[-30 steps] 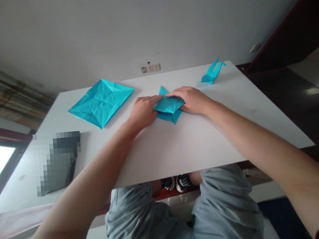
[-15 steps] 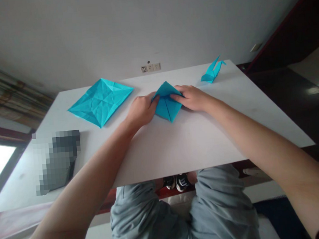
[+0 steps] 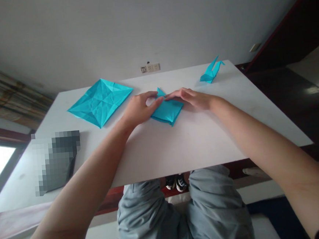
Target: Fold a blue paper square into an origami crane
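Three turquoise papers [image 3: 167, 112] (two hands [image 3: 138, 109] touching one).

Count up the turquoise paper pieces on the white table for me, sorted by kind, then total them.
Creased, spread-out turquoise paper sheet: 1
Partly folded turquoise paper piece: 1
Folded turquoise paper bird: 1
Total: 3

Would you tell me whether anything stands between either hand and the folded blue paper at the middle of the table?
Nothing visible does: the left hand and right hand both touch the folded paper. The creased sheet and origami crane lie off to either side.
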{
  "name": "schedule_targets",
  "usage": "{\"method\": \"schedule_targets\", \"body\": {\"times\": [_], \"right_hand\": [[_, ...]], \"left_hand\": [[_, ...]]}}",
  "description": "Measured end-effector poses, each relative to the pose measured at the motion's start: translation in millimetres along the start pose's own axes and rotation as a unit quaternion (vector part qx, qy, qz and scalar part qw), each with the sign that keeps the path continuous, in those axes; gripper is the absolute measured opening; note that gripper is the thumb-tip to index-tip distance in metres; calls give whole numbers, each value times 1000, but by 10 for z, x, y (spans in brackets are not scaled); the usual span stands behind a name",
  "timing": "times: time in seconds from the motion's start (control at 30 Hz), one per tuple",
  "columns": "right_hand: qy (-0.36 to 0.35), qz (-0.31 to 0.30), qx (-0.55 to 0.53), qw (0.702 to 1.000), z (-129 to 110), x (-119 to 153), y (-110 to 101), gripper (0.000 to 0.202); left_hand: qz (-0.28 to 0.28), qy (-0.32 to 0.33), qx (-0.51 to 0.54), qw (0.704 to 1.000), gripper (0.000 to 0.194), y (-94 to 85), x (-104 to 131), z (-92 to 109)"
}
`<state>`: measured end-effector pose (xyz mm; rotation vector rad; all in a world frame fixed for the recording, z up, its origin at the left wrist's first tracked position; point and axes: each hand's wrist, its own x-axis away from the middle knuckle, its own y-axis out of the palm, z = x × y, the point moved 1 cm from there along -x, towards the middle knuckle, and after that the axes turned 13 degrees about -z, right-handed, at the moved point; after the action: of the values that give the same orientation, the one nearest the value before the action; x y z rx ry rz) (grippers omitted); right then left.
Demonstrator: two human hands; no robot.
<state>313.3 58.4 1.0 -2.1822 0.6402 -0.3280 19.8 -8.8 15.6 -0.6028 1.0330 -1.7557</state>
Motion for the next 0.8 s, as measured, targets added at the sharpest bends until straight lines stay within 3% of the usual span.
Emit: {"method": "schedule_targets", "body": {"times": [0.07,0.17,0.27,0.4,0.5,0.63,0.73,0.8], "right_hand": [[7,-1,-16,1000,29,-39,25,86],[4,22,22,999,60,-97,84,69],[58,71,80,993,72,-114,137,68],[128,94,92,983,28,-119,170,48],[114,88,30,989,-13,-150,172,38],[97,92,-134,982,-38,-166,153,41],[71,66,-257,962,-67,-132,126,49],[61,36,-284,956,-87,-110,112,52]], "left_hand": [[-10,-5,-57,998,69,30,-11,-33],[-48,-40,-94,994,91,73,-8,-53],[-73,-79,-99,989,111,94,1,-27],[-99,-103,-102,985,116,103,6,20],[-104,-94,-99,985,116,114,6,7],[-89,-67,-94,989,112,151,2,-58],[-39,-51,-92,994,107,177,-4,-84],[9,-49,-99,994,102,174,-8,-83]]}}
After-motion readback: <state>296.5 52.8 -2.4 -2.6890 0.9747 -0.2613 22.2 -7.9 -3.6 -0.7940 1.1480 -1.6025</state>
